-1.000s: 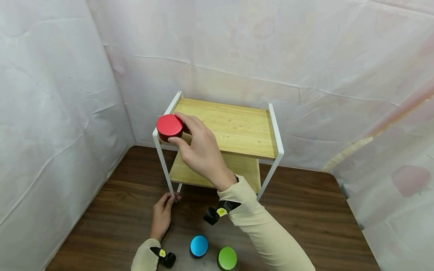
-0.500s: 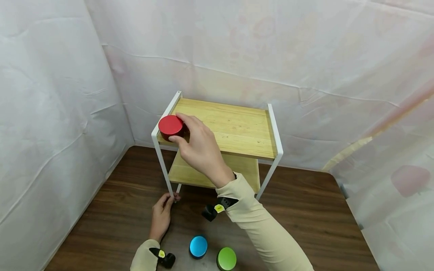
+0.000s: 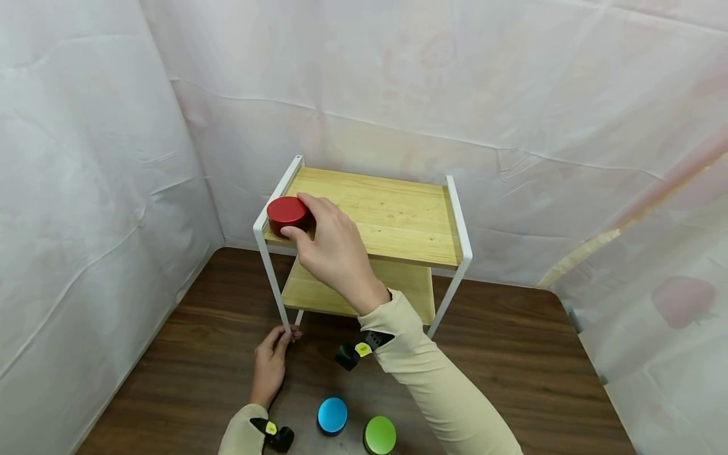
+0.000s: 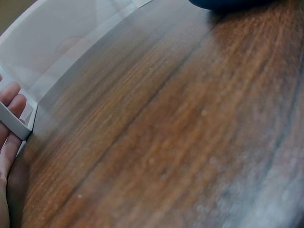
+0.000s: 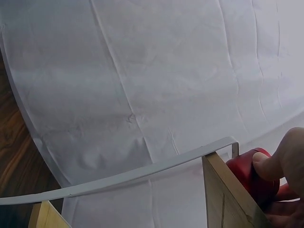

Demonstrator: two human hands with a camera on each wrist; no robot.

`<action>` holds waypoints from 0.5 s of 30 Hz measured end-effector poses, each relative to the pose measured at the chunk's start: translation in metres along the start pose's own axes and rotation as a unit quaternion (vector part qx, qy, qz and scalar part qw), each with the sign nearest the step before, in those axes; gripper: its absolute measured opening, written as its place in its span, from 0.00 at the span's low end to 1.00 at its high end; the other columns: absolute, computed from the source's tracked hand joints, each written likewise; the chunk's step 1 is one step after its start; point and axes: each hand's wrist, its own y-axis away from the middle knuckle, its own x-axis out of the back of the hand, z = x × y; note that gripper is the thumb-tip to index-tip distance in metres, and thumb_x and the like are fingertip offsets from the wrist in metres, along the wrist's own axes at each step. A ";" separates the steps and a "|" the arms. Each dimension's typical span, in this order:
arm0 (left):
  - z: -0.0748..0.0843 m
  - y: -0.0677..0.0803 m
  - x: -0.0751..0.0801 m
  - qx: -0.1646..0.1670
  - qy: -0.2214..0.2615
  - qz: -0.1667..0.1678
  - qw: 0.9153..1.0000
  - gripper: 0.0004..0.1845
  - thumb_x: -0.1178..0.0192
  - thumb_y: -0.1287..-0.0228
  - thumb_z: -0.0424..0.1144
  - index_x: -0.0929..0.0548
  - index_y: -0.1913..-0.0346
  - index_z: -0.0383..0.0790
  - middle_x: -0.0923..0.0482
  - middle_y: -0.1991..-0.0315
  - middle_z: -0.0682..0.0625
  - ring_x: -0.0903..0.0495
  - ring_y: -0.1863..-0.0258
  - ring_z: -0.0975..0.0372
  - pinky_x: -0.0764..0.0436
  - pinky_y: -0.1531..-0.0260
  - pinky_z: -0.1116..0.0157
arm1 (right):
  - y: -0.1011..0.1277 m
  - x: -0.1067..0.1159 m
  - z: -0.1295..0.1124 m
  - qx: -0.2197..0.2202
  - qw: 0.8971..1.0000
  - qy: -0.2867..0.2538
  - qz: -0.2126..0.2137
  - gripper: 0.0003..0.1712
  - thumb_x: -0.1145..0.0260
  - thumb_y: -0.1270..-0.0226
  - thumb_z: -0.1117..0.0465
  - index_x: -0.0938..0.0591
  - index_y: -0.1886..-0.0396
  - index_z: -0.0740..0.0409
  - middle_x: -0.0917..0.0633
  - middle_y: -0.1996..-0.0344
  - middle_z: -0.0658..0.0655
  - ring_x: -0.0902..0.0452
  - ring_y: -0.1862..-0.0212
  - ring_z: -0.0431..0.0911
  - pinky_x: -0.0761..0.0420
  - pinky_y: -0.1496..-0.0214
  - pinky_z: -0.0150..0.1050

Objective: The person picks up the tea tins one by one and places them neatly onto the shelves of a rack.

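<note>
White-draped table, right hand fingers holding red tin on shelf, left hand gripping shelf leg

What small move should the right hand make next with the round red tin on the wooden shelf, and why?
Probably let go and lift away: the right hand grips the round red tin, which appears to sit on the front left corner of the wooden top shelf.
</note>
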 end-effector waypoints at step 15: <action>0.001 -0.003 -0.003 -0.002 -0.012 0.007 1.000 0.13 0.48 0.17 0.31 0.14 0.49 0.26 0.11 0.54 0.34 0.12 0.52 0.63 0.19 0.49 0.77 | 0.001 -0.002 -0.001 0.001 0.999 0.028 0.018 0.37 0.29 0.26 0.53 0.28 0.24 0.65 0.15 0.38 0.60 0.15 0.40 0.50 0.14 0.39 0.43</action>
